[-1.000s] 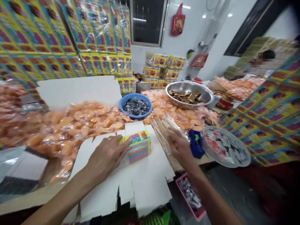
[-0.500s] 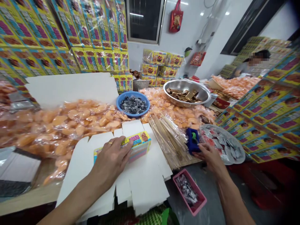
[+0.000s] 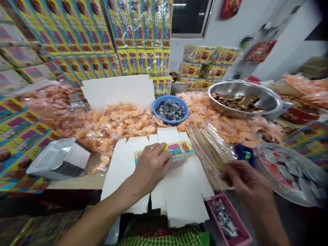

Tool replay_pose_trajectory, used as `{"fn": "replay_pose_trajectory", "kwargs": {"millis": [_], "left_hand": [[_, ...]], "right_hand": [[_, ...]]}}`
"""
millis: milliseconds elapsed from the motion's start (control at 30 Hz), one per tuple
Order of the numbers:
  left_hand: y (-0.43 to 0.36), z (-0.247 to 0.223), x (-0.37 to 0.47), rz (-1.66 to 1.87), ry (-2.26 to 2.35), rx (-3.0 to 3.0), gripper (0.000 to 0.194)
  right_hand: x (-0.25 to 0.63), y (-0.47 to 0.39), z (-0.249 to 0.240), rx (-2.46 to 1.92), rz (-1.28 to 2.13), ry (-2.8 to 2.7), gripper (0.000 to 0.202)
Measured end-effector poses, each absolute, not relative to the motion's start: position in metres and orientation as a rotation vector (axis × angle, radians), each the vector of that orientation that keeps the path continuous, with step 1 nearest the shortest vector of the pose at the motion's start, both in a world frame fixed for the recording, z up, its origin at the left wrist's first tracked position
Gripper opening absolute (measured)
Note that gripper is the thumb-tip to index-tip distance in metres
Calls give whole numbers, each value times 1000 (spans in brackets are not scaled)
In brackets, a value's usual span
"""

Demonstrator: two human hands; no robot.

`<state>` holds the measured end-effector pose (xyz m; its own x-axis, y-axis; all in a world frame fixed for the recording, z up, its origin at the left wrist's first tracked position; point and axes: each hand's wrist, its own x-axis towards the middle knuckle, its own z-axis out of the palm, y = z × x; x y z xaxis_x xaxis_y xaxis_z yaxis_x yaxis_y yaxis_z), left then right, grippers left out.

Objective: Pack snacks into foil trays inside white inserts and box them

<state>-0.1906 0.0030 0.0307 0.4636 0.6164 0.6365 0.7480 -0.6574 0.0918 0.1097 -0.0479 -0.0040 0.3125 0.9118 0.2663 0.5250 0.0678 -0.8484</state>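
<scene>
Item: printed box (image 3: 180, 152), a smooth oblong carton in yellow, blue and pink, lying on a stack of white card sheets (image 3: 184, 200), matte and flat with notched edges.

Left hand (image 3: 153, 163): resting across the box, fingers bending over its top; whether they are pinching its hidden far side, cannot tell.

Right hand (image 3: 249, 182): hovering to the right of the box, blurred, fingers curling toward the thumb; whether they are pinching anything, cannot tell.

Right of the box: thin wooden sticks (image 3: 205, 150) are lying in a loose sheaf; beyond them, a blocky blue dispenser (image 3: 240, 150) is standing near the right hand.

Behind the box: a round blue plastic bowl (image 3: 155, 112) is holding crinkled dark packets (image 3: 170, 110). Glossy film-wrapped orange pieces (image 3: 123, 119) are spreading left and right of it.

Right and nearer than the box: an oblong pink bin (image 3: 238, 218) is holding shiny silvery sachets (image 3: 224, 218).
</scene>
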Motion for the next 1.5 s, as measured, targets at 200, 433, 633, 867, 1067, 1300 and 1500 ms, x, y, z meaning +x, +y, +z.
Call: {"fn": "replay_pose_trajectory", "kwargs": {"millis": [200, 433, 633, 867, 1067, 1300, 1500], "left_hand": [[1, 27, -189, -974, -1253, -2544, 20], [-5, 38, -189, -711, -1334, -2615, 26], [8, 52, -180, -767, -1644, -2745, 23], [18, 49, -165, -789, -1623, -2704, 15], [22, 32, -171, -838, -1403, -2573, 11], [20, 32, -175, -876, -1406, -2651, 11], [19, 36, -171, -815, -1432, -2643, 11]], "right_hand": [[-14, -18, 26, -1196, 1111, -1321, 67], [-15, -2, 13, -1242, 1238, -1195, 86], [-16, -5, 0, -1030, 1286, -1111, 78], [-12, -16, -9, -1087, 1143, -1182, 72], [147, -14, -33, -1691, 410, -1037, 40], [238, -7, -62, -1868, 528, -784, 17], [214, -22, -73, -1810, 514, -756, 37]]}}
